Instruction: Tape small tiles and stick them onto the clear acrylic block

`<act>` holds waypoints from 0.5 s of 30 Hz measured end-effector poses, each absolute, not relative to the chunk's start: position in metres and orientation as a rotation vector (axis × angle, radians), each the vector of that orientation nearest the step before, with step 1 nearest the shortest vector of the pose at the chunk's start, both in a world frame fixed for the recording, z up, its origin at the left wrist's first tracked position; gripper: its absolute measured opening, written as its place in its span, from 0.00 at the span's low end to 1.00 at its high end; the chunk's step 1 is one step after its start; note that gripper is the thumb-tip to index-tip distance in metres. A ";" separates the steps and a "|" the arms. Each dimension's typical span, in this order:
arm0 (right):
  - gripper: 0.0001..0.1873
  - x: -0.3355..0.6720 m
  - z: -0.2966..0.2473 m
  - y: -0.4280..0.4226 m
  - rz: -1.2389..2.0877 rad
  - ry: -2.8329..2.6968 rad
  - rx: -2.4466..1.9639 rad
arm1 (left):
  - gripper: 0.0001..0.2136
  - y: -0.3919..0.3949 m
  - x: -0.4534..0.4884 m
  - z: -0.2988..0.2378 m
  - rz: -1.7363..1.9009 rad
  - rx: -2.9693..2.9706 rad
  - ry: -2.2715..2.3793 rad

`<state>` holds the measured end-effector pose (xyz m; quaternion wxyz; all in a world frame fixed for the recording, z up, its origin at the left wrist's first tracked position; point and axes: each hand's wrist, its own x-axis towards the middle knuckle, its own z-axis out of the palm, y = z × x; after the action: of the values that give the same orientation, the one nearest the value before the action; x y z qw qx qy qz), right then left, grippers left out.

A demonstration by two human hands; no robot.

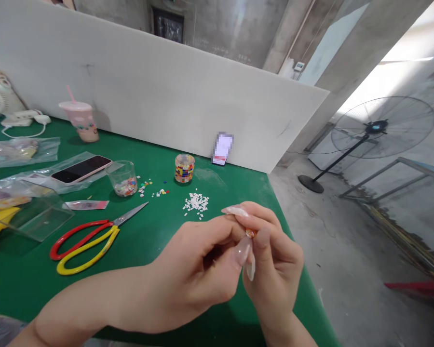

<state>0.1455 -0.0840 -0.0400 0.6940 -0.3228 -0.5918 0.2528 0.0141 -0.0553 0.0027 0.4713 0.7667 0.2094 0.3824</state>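
Both hands meet above the green table (159, 241), right of the middle. My left hand (206, 265) is closed, thumb and fingers pinching a small orange-and-clear piece (250, 233). From the other side my right hand (275, 246) grips the same piece, fingertips almost touching the left ones. Most of the piece is hidden, so its kind cannot be told. Beyond the hands lies a pile of small white chips (196, 203). A round container covered in coloured mosaic squares (184, 168) stands behind that pile.
Scissors (112, 229) with red and yellow handles lie left of my hands. Nearby are a clear cup of coloured bits (125, 183), a phone (82, 168) and a clear plastic box (48, 224). A pink drink cup (81, 123) and a lit phone (223, 148) stand by the white panel (159, 91).
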 end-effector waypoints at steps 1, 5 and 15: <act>0.14 0.146 -0.040 -0.084 0.556 -1.324 -0.726 | 0.09 -0.055 0.014 0.002 0.945 1.872 0.498; 0.14 0.146 -0.040 -0.084 0.538 -1.329 -0.747 | 0.10 -0.054 0.013 0.001 0.955 1.861 0.498; 0.14 0.145 -0.040 -0.086 0.531 -1.336 -0.754 | 0.09 -0.054 0.014 -0.004 0.983 1.850 0.476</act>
<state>0.1455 -0.0861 -0.0399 0.6882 -0.3368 -0.5972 0.2373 0.0135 -0.0541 -0.0038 0.4765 0.7571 0.1947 0.4023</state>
